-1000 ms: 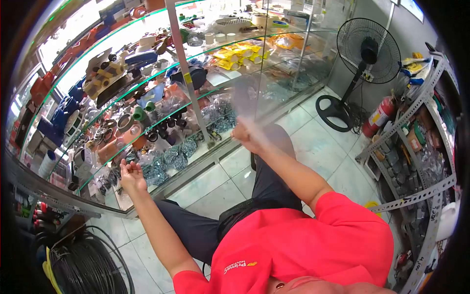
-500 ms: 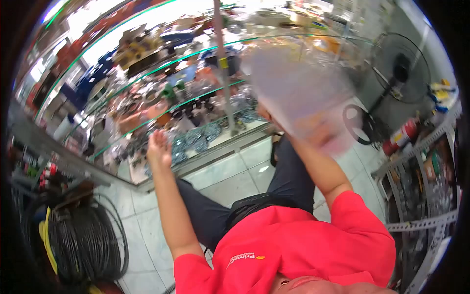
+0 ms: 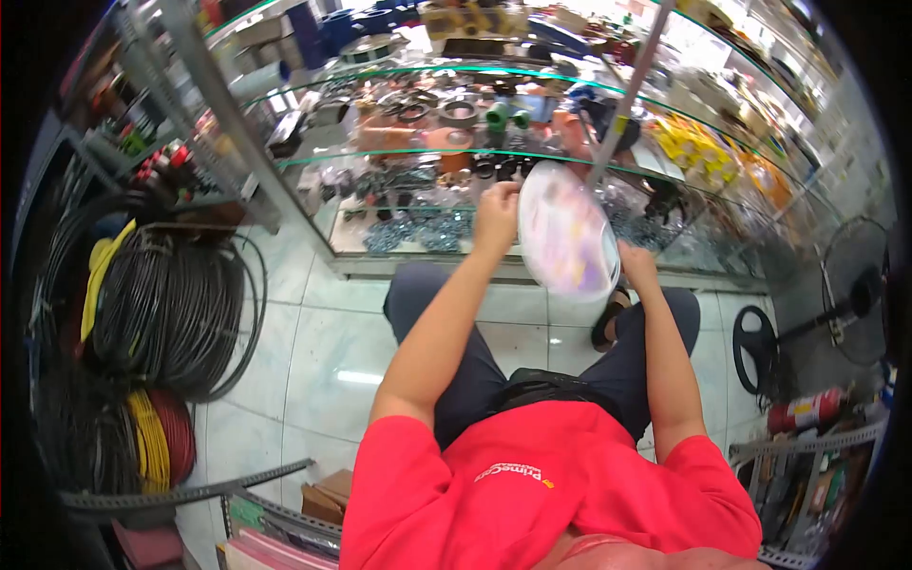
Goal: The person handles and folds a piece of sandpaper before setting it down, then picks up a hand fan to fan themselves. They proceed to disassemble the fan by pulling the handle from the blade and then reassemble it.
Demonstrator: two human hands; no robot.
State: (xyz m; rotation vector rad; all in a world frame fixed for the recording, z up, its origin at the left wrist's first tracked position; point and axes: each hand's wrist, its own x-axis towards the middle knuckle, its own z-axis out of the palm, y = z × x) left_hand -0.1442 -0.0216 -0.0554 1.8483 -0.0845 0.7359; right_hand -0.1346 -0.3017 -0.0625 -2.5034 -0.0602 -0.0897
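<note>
A whitish, glossy, see-through oval plastic piece with pink and purple patches is held up in front of the display case, tilted and a little blurred. My left hand is closed at its upper left edge, thumb and fingers bent toward the rim. On the opposite side, my right hand pinches the lower right edge. Its fingertips are partly hidden behind the rim. What kind of plastic thing it is, I cannot tell.
A glass case full of small parts and packets stands in front. At left lie coils of black cable and a yellow coil. A fan, a fire extinguisher and a metal rack stand at right.
My left hand has come in from being open and apart to grip the plastic piece. My right hand has brought it lower and nearer the middle. The view has turned left.
</note>
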